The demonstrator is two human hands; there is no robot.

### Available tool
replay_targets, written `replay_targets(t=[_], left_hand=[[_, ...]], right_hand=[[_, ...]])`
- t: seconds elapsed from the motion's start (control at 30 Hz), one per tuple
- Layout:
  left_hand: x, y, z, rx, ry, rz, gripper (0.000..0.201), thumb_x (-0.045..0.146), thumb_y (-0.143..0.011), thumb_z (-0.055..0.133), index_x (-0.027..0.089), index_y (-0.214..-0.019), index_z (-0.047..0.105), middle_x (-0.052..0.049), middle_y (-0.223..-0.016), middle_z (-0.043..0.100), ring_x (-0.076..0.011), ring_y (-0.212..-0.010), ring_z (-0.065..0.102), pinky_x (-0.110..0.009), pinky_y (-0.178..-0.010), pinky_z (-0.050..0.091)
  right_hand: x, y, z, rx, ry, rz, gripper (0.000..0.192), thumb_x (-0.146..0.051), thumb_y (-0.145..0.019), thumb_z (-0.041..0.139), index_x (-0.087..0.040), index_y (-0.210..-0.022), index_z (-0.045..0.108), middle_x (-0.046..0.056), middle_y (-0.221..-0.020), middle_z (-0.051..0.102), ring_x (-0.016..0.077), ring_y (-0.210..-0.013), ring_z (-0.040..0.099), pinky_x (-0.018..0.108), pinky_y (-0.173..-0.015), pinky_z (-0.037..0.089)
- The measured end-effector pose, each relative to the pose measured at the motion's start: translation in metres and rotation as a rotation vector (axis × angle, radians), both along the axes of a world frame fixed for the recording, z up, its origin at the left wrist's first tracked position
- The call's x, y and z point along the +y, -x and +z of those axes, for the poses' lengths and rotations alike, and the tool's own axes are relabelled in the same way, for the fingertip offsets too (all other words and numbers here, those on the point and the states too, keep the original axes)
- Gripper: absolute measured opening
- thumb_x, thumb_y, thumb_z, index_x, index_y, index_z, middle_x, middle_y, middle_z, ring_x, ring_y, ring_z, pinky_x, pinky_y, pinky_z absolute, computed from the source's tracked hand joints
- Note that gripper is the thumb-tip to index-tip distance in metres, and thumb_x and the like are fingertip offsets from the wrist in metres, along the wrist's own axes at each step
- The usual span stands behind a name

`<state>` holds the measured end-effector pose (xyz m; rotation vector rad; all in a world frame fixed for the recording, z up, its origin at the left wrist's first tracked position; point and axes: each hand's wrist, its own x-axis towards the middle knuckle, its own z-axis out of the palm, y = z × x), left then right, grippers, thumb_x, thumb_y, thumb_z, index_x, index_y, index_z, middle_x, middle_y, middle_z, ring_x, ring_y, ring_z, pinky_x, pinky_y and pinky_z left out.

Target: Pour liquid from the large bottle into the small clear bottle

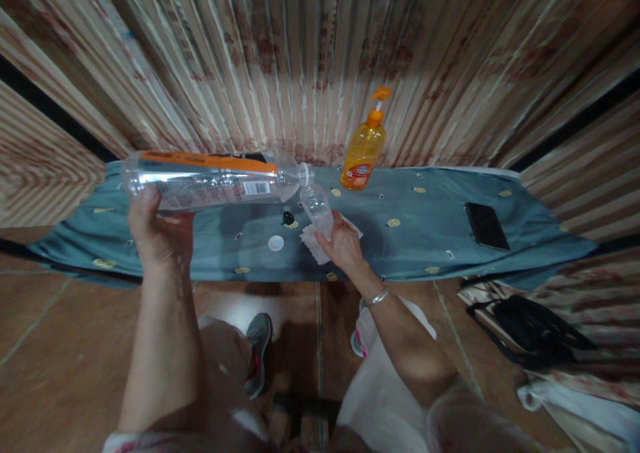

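My left hand [163, 229] is closed round the base of a large clear plastic bottle [210, 181] with an orange and silver label. The bottle lies almost level, its neck pointing right. Its uncapped mouth meets the top of a small clear bottle [318, 207], which tilts up and to the left. My right hand [344, 243] grips that small bottle near its bottom. Under the right hand is a white tissue [315, 245], partly hidden by the fingers. A white cap [276, 243] and a small black piece [289, 218] lie on the cloth to the left.
A pump bottle of yellow liquid [363, 149] stands at the back of the cloth-covered table [415, 223]. To the right lies a black phone [487, 226]. Pleated curtains [280, 59] rise behind the table, and a black bag [535, 329] sits at the lower right.
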<state>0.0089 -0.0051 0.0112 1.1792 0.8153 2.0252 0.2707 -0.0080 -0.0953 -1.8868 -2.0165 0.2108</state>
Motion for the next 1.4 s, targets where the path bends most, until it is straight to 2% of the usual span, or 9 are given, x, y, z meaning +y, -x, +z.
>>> replay_targets(t=[0.17,0.37,0.57,1.4], left_hand=[[0.000,0.002,-0.001,-0.026,0.020,0.021,0.035,0.047,-0.059,0.079,0.025,-0.085,0.073,-0.003,-0.105,0.075,-0.0310,-0.132,0.057,-0.049,-0.111,0.049],[0.001,0.005,-0.003,-0.038,0.007,0.016,0.033,0.046,-0.059,0.079,0.022,-0.081,0.074,-0.005,-0.106,0.075,-0.0321,-0.131,0.056,-0.051,-0.110,0.049],[0.002,0.008,-0.005,-0.042,-0.007,0.009,0.029,0.046,-0.060,0.079,0.023,-0.079,0.076,-0.004,-0.104,0.075,-0.0306,-0.128,0.059,-0.048,-0.110,0.050],[0.004,0.013,-0.008,-0.035,-0.045,-0.023,0.022,0.043,-0.064,0.078,0.024,-0.075,0.075,0.000,-0.097,0.076,-0.0253,-0.124,0.063,-0.042,-0.114,0.045]], right_hand=[[0.000,0.000,0.003,0.017,0.035,-0.010,0.065,-0.038,-0.094,0.062,-0.003,-0.145,0.044,0.022,-0.124,0.071,0.0289,-0.116,0.069,0.034,-0.096,0.054],[0.000,-0.002,0.000,0.001,0.005,0.004,0.065,-0.037,-0.094,0.062,-0.003,-0.146,0.044,0.022,-0.124,0.071,0.0290,-0.116,0.069,0.034,-0.096,0.053],[0.000,-0.002,-0.002,-0.046,-0.001,0.001,0.065,-0.038,-0.095,0.061,-0.002,-0.146,0.042,0.022,-0.121,0.072,0.0286,-0.112,0.070,0.032,-0.091,0.053],[0.001,-0.004,-0.002,-0.029,-0.011,0.030,0.064,-0.038,-0.094,0.060,-0.002,-0.145,0.043,0.021,-0.120,0.073,0.0284,-0.114,0.069,0.032,-0.094,0.054]])
